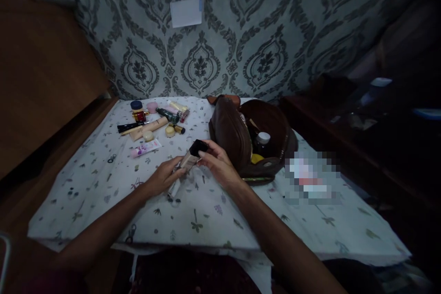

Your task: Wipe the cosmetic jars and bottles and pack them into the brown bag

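Between my two hands is a foundation bottle with a beige body and a square black cap, tilted up to the right. My left hand wraps round its lower body, together with a crumpled whitish wipe or wrapper hanging below. The fingers of my right hand are closed on the black cap. Just right of that hand stands a brown bag, unzipped and gaping. Inside the bag show a white-capped dark jar and something yellow; the rest of its contents are in shadow.
Several cosmetics lie at the back left, among them a beige tube, a pink-and-white tube, a dark green tube and a blue-lidded jar. A blurred-out item lies right of the bag on the patterned tablecloth.
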The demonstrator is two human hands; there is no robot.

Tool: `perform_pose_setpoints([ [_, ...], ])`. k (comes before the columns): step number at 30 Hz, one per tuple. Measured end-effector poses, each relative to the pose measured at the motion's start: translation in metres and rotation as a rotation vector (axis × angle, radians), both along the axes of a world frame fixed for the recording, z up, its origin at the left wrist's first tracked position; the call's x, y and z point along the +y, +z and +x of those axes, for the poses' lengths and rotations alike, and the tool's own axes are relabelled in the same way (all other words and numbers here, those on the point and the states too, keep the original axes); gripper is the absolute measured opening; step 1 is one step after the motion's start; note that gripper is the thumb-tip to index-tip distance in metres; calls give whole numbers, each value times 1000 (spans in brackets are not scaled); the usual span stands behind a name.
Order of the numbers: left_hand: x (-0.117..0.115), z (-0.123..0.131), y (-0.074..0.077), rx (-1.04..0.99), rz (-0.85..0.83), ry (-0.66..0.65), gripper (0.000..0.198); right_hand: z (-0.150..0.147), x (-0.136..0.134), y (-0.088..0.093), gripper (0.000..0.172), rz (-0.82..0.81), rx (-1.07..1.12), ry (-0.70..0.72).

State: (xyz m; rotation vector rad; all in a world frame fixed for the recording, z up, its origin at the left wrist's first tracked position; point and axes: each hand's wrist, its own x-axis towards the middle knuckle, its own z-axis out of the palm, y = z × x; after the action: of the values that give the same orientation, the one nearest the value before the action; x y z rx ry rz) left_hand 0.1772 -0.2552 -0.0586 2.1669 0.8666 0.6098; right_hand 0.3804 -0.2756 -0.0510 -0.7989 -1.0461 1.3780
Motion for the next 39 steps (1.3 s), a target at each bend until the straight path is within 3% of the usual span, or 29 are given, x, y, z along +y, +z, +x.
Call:
perform_pose_setpoints([
  [4,1,-1,8,-140,-151,24,40,-1,0,2,31,46,-56,-52],
  [7,1,-1,9,-167,-195,109,42,-1,-5,9,37,73,-177,-65],
  [10,0,-1,10,-92,-63,286,43,-5,-11,13,36,100,-284,-34],
  [14,-5,3,14,-41,307,477,37,-20,-14,5,22,144,-426,-84],
  [17,-11,9,13,-16,505,367,35,-31,-16,-4,20,217,-483,-112],
  [20,-14,12,12,5,486,224,36,-28,-24,0,18,242,-496,-98],
  [22,-14,12,14,-21,360,165,40,-14,-34,16,16,211,-492,-103],
  [25,-13,17,23,-73,199,94,46,19,-55,55,16,198,-527,-167],
  [29,-22,51,43,-22,115,-93,37,72,-79,116,15,289,-779,-486],
  [31,-30,79,51,12,69,-246,45,93,-83,139,17,330,-934,-649],
  [33,-39,107,54,7,46,-329,58,110,-82,153,18,350,-1083,-738],
  [35,-45,129,53,35,20,-337,66,120,-78,159,19,334,-1219,-740],
  [39,-51,148,41,136,9,-334,62,127,-67,155,16,215,-1485,-549],
])
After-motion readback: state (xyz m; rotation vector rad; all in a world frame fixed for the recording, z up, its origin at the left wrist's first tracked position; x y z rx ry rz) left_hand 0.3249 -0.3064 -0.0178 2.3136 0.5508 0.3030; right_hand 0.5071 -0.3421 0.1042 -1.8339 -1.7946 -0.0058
